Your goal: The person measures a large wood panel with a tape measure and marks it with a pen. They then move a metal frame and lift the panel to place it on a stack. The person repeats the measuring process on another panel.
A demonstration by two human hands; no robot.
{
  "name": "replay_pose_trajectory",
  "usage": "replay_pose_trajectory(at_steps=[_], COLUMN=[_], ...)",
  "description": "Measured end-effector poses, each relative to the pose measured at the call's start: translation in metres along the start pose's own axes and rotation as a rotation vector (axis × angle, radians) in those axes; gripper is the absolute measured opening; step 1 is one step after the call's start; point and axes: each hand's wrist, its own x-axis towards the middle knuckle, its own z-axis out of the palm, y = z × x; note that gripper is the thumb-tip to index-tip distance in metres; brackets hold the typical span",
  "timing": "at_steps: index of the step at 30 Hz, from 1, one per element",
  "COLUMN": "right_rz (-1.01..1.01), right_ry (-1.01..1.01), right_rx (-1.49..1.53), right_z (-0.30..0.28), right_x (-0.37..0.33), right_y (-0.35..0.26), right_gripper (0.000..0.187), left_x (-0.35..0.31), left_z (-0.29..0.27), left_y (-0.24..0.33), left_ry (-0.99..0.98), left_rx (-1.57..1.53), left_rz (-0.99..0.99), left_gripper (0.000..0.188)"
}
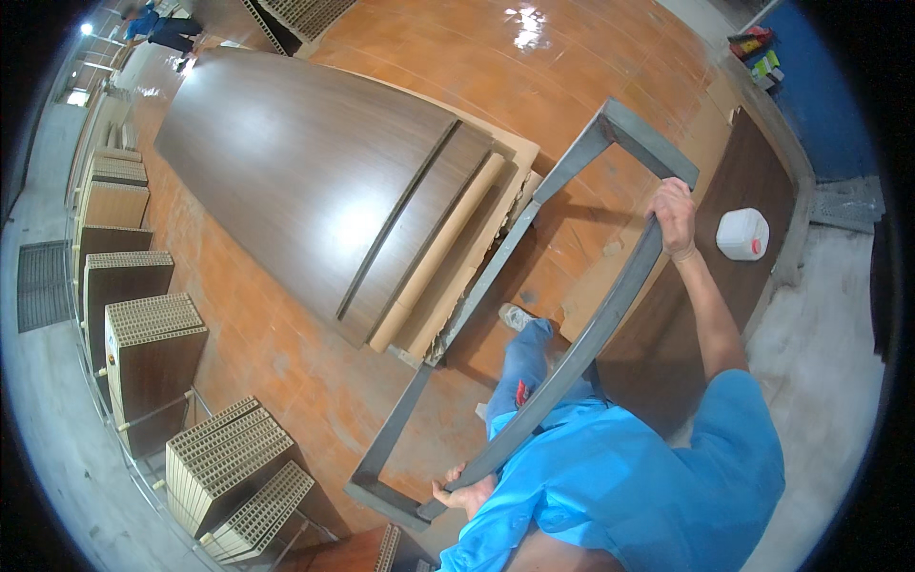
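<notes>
I hold a large grey rectangular metal frame (591,355) in front of my body. My right hand (675,217) is closed around it near its upper right corner. At the lower left corner, my left hand (469,492) grips the same near bar, its fingers partly hidden by the metal. The frame's far side passes along the near end of a stack of dark brown panels (276,181). A rolled-looking tan edge piece (437,253) lies along that end of the stack. Whether the frame touches the stack, I cannot tell.
Several hollow-core panel stacks (229,458) stand along a rail on the left. At right, a white plastic jug (742,234) sits on a brown board (696,324). A person in blue (164,29) is at the far left. Orange tiles (457,57) cover the floor.
</notes>
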Motion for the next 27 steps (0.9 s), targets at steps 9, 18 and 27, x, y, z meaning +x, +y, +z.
replay_pose_trajectory(at_steps=[9,18,27], right_rz=[-0.082,-0.041,-0.056], right_ry=[-0.152,-0.094,-0.022], right_rx=[-0.137,-0.149,-0.127], right_z=[0.007,0.011,0.008], right_x=[0.002,-0.014,-0.038], right_y=[0.017,0.018,-0.004], right_gripper=[0.047,0.047,0.042], left_x=[-0.015,0.005,0.043], left_z=[0.021,0.026,0.006], left_y=[-0.016,-0.015,-0.006], left_ry=[-0.104,-0.145,-0.163], left_rx=[-0.029,-0.036,-0.100], left_rz=[-0.049,-0.027,0.051], left_gripper=[0.044,0.042,0.037])
